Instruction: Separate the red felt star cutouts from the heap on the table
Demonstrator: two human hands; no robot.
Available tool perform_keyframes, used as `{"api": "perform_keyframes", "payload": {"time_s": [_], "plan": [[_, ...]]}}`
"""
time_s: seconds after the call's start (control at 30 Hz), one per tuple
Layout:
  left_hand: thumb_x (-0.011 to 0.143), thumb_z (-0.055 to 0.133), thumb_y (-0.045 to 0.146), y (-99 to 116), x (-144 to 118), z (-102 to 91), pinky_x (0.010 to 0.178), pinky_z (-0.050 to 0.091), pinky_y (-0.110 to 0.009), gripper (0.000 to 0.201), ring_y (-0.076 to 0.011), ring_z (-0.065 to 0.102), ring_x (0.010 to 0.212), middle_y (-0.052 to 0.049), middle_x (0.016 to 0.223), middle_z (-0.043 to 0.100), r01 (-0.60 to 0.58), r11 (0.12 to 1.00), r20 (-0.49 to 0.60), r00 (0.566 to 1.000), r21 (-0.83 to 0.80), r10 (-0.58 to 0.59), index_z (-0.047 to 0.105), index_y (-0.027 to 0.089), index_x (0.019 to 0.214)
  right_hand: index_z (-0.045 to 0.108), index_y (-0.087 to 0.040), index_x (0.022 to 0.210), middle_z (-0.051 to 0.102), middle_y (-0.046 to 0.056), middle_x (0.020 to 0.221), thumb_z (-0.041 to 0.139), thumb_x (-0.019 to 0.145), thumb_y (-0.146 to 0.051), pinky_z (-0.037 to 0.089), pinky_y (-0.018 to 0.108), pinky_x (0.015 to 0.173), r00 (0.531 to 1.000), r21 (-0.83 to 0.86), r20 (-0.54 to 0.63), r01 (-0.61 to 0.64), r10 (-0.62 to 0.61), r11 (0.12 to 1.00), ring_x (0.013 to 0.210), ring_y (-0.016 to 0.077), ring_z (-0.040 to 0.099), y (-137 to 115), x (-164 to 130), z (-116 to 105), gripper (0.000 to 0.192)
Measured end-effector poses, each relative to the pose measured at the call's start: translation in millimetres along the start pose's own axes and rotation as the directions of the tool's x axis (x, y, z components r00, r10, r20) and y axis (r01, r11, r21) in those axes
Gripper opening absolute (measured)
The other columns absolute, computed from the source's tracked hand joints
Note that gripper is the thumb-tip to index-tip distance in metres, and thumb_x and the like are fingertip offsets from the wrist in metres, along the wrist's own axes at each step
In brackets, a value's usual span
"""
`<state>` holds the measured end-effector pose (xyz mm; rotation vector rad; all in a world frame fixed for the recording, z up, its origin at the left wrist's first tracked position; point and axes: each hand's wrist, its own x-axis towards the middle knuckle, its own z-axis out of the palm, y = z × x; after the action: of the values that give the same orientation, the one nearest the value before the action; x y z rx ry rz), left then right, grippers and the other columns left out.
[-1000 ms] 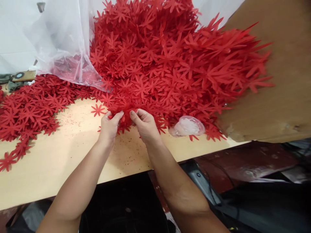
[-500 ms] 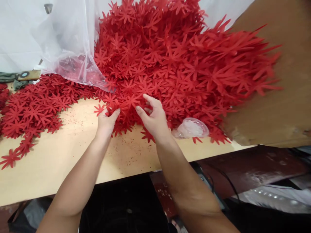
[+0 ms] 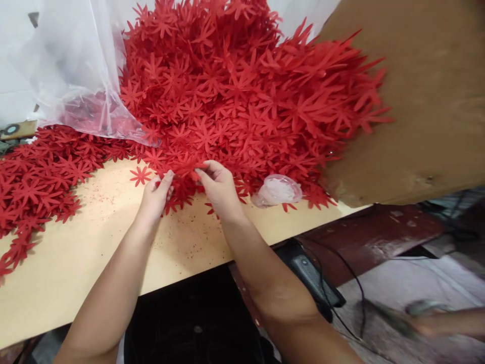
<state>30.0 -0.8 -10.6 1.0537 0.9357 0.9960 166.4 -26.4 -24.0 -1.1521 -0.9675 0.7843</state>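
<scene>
A big heap of red artificial flowers [image 3: 235, 96] with narrow petals covers the back of the table. At its front edge, my right hand [image 3: 220, 189] pinches the petals of a red artificial flower [image 3: 185, 168] between thumb and fingertips. My left hand [image 3: 154, 194] is closed beside that flower, thumb pressed against curled fingers; whatever lies between them is hidden. Just left of it, a loose red flower [image 3: 140, 175] rests on the tabletop. A small clear plastic tub [image 3: 278, 190] with whitish contents stands right of my right hand.
A clear plastic bag [image 3: 87, 96] hangs at the back left over more dark red flowers [image 3: 41, 177]. Brown cardboard [image 3: 409, 111] rises at the right. Below the pale table [image 3: 125, 237] are a black device [image 3: 308, 273] with cables and a blurred limb [image 3: 450, 323] of another person.
The view has swung right, so everything sits further left in it. My right hand's fingers have closed on a flower's petals, and my left thumb has come against its fingers.
</scene>
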Motion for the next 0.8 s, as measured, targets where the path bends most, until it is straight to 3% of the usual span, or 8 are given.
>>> {"api": "perform_keyframes", "payload": {"time_s": [0.2,0.37,0.53,0.7,0.8], "plan": [[0.079,0.057,0.032,-1,1,-3.3,0.048,0.032,-0.021,0.019,-0.009,0.05,0.053,0.0,0.067,0.058,0.051,0.999,0.024,0.998,0.0,-0.051,0.065,0.017,0.088,0.055,-0.02,0.073,0.054,-0.004,0.067,0.054,0.064,-0.014,0.04,0.024,0.061,0.991,-0.011,-0.132,-0.017,0.016,1.0,0.059,0.0085,0.046,-7,13,-15,0.011],[0.077,0.058,0.03,0,0,-1.6,0.05,0.035,-0.02,0.022,-0.0084,0.052,0.056,0.0,0.069,0.06,0.078,0.996,0.039,0.996,-0.04,-0.076,0.065,0.016,0.092,0.057,-0.019,0.073,0.049,-0.006,0.06,0.051,0.065,-0.017,0.034,0.022,0.053,0.969,0.108,-0.162,-0.17,0.186,0.98,0.053,0.0071,0.04,-8,17,-17,0.01],[0.067,0.074,0.031,2,-5,4.5,0.052,0.04,-0.02,0.027,-0.0066,0.049,0.052,0.004,0.061,0.056,0.039,0.999,0.016,0.999,-0.017,-0.038,0.066,0.017,0.088,0.053,-0.02,0.073,0.048,-0.007,0.06,0.057,0.069,-0.025,0.037,0.023,0.056,0.986,0.125,-0.025,-0.162,0.167,0.979,0.054,0.007,0.041,-7,9,-8,0.007],[0.053,0.084,0.037,0,-4,7.5,0.067,0.052,-0.027,0.041,-0.0123,0.062,0.065,0.0,0.071,0.068,-0.069,0.995,-0.036,0.997,-0.069,0.066,0.064,0.017,0.081,0.052,-0.021,0.079,0.053,-0.004,0.067,0.06,0.074,-0.036,0.044,0.026,0.062,0.965,0.139,0.214,-0.186,0.154,0.973,0.062,0.0096,0.05,-7,-8,12,0.018],[0.048,0.086,0.034,-2,-1,5.8,0.074,0.054,-0.029,0.043,-0.0137,0.065,0.068,0.0,0.073,0.07,-0.081,0.994,-0.077,0.994,-0.076,0.075,0.062,0.016,0.078,0.052,-0.021,0.081,0.057,-0.003,0.073,0.064,0.074,-0.041,0.048,0.027,0.068,0.967,0.139,0.23,-0.147,0.113,0.979,0.068,0.0102,0.054,-6,-14,21,0.024]]}}
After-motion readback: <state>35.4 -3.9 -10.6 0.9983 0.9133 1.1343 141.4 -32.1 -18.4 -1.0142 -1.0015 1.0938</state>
